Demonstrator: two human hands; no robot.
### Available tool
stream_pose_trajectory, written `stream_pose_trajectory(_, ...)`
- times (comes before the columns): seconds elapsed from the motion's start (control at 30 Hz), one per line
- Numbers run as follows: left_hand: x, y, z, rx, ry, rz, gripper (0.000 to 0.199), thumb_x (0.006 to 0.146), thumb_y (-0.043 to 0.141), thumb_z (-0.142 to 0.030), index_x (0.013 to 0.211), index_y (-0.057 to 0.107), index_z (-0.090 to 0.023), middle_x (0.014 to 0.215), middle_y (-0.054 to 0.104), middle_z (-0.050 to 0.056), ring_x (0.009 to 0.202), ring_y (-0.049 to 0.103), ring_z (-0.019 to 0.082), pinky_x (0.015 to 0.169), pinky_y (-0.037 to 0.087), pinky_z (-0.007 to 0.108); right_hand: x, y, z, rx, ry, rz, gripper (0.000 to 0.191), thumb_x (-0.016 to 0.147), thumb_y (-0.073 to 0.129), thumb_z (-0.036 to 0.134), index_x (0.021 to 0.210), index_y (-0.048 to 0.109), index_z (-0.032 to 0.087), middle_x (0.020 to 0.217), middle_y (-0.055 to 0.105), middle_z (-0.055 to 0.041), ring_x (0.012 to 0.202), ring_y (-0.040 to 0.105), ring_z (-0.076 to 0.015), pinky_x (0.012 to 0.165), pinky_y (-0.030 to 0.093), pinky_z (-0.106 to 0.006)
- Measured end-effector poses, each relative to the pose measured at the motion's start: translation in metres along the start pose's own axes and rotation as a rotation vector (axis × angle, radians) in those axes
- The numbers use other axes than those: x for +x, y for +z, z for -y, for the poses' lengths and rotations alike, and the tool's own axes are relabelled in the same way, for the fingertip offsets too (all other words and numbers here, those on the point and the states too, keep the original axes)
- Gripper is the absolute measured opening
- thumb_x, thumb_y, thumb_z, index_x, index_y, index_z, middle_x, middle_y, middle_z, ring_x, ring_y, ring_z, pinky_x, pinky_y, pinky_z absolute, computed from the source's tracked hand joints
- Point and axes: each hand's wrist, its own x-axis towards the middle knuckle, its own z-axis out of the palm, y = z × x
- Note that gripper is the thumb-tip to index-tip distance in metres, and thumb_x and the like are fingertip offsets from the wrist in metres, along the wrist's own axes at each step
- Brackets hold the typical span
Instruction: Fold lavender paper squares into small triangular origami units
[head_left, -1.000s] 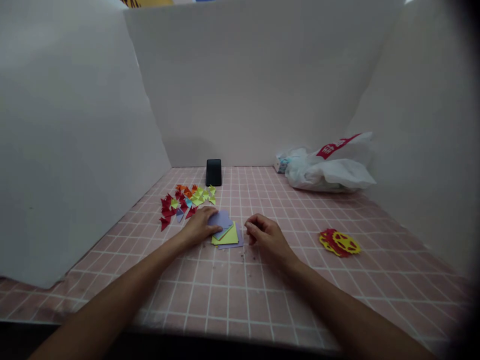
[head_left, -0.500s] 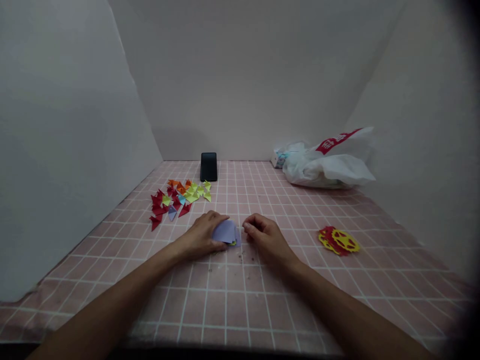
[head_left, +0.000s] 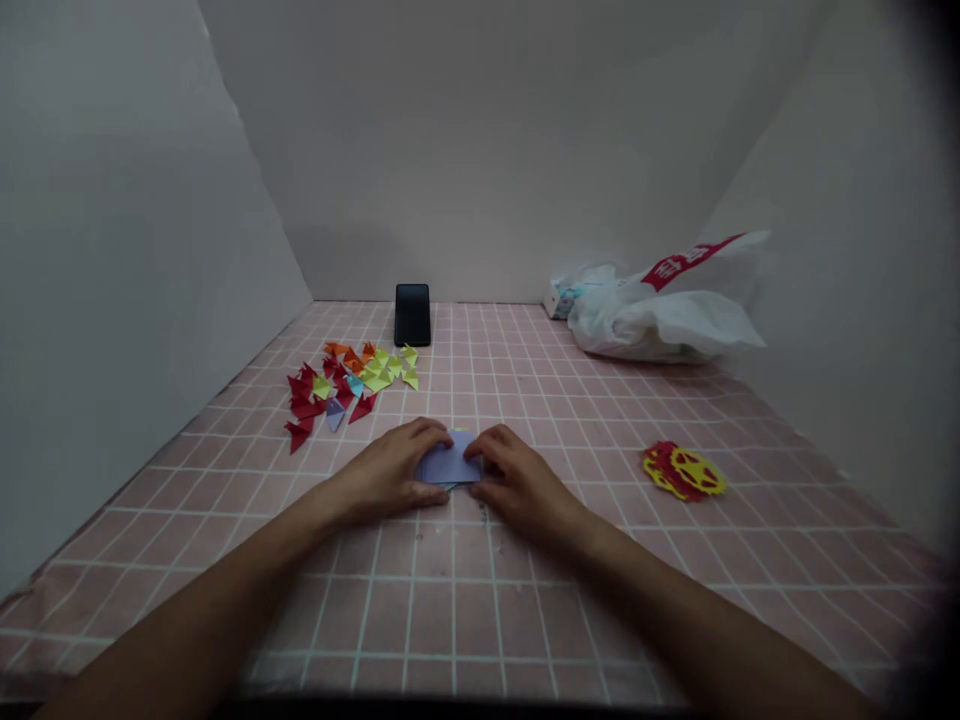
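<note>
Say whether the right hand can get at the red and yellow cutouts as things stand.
Likely yes. The red and yellow cutouts lie off to the right, and nothing stands between them and the right hand. Its fingers are on the paper stack, though, so it would have to let go first.

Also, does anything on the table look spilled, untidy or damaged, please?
Small specks lie scattered on the pink table cover, on the near side of the purple paper. They look like stray crumbs or scraps, too small to tell.
</note>
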Motion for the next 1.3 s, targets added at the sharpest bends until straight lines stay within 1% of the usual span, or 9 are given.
stream_pose_trajectory(0.07, -0.0005, -0.0007, -0.0018, 0.014, -0.012, 0.011, 0.049, 0.077, 0.074, -0.028, 0.123, 0.057, -0.022, 0.136, 0.058, 0.011, 0.123, 0.057, 0.027, 0.105, 0.044, 0.040, -0.0008, -0.0003, -0.0008, -0.029, -0.021, 0.033, 0.030, 0.079, 0.060, 0.002, 0.102, 0.062, 0.021, 0.108, 0.056, -0.0063, 0.092, 0.055, -0.0183, 0.083, 0.046, -0.033)
stream_pose_trajectory(0.13, -0.0004, -0.0017, -0.0024, 0.015, -0.022, 0.020, 0.048, 0.079, 0.072, -0.026, 0.124, 0.056, -0.021, 0.136, 0.059, 0.011, 0.122, 0.057, 0.027, 0.104, 0.045, 0.039, -0.0001, -0.0011, -0.0019, -0.033, -0.023, 0.042, 0.026, 0.081, 0.059, 0.002, 0.100, 0.062, 0.021, 0.106, 0.056, -0.0066, 0.092, 0.056, -0.0185, 0.084, 0.046, -0.033)
stream_pose_trajectory(0.37, -0.0012, -0.0033, -0.0010, -0.001, -0.011, 0.015, 0.041, 0.083, 0.069, -0.030, 0.122, 0.058, -0.023, 0.137, 0.060, 0.010, 0.125, 0.057, 0.027, 0.105, 0.044, 0.039, 0.0048, -0.0033, -0.0025, 0.025, 0.009, -0.018, 0.016, 0.085, 0.061, 0.004, 0.087, 0.064, 0.019, 0.092, 0.061, -0.0047, 0.087, 0.059, -0.0181, 0.080, 0.046, -0.032)
stream_pose_trajectory(0.57, -0.0023, -0.0028, -0.0005, -0.025, 0.009, 0.007, 0.041, 0.084, 0.069, -0.030, 0.123, 0.058, -0.024, 0.138, 0.059, 0.010, 0.127, 0.056, 0.027, 0.107, 0.043, 0.040, 0.0031, -0.0030, 0.0000, -0.023, -0.002, 0.014, 0.023, 0.081, 0.067, 0.005, 0.098, 0.064, 0.021, 0.097, 0.059, -0.0050, 0.085, 0.057, -0.0181, 0.078, 0.047, -0.032)
stream_pose_trajectory(0.77, -0.0024, -0.0044, -0.0019, -0.035, 0.006, 0.000, 0.036, 0.088, 0.064, -0.029, 0.123, 0.059, -0.026, 0.136, 0.061, 0.009, 0.126, 0.056, 0.026, 0.107, 0.043, 0.041, 0.0042, -0.0025, -0.0043, 0.002, -0.022, -0.016, 0.016, 0.087, 0.061, 0.006, 0.089, 0.065, 0.021, 0.094, 0.061, -0.0049, 0.089, 0.059, -0.0188, 0.082, 0.048, -0.034)
stream_pose_trajectory(0.9, -0.0022, -0.0054, -0.0016, -0.033, 0.013, 0.005, 0.034, 0.091, 0.061, -0.030, 0.124, 0.058, -0.025, 0.134, 0.062, 0.009, 0.126, 0.056, 0.025, 0.108, 0.042, 0.041, 0.0033, -0.0035, -0.0008, -0.006, -0.019, 0.001, 0.024, 0.082, 0.068, 0.007, 0.102, 0.065, 0.021, 0.102, 0.061, -0.0058, 0.090, 0.060, -0.0188, 0.081, 0.049, -0.033)
stream_pose_trajectory(0.97, -0.0020, -0.0053, -0.0009, -0.034, 0.010, 0.007, 0.035, 0.091, 0.061, -0.031, 0.125, 0.058, -0.024, 0.133, 0.062, 0.010, 0.125, 0.056, 0.025, 0.108, 0.042, 0.041, 0.0027, -0.0037, -0.0003, -0.012, -0.034, -0.005, 0.025, 0.083, 0.067, 0.006, 0.102, 0.066, 0.021, 0.103, 0.062, -0.0062, 0.092, 0.060, -0.0191, 0.083, 0.048, -0.033)
stream_pose_trajectory(1.17, -0.0019, -0.0036, 0.0023, -0.046, 0.009, 0.000, 0.038, 0.089, 0.062, -0.031, 0.126, 0.058, -0.024, 0.134, 0.062, 0.010, 0.124, 0.057, 0.026, 0.106, 0.044, 0.042, 0.0045, -0.0040, -0.0036, 0.075, -0.023, -0.052, 0.014, 0.087, 0.063, 0.010, 0.092, 0.069, 0.021, 0.095, 0.065, -0.0051, 0.089, 0.062, -0.0184, 0.081, 0.048, -0.033)
stream_pose_trajectory(1.3, -0.0023, -0.0035, 0.0020, -0.031, 0.011, 0.012, 0.040, 0.087, 0.065, -0.030, 0.126, 0.058, -0.025, 0.137, 0.060, 0.009, 0.127, 0.055, 0.026, 0.109, 0.042, 0.041, 0.0067, -0.0044, -0.0028, 0.080, -0.024, -0.058, 0.015, 0.089, 0.060, 0.012, 0.082, 0.070, 0.021, 0.087, 0.065, -0.0040, 0.083, 0.062, -0.0181, 0.078, 0.048, -0.033)
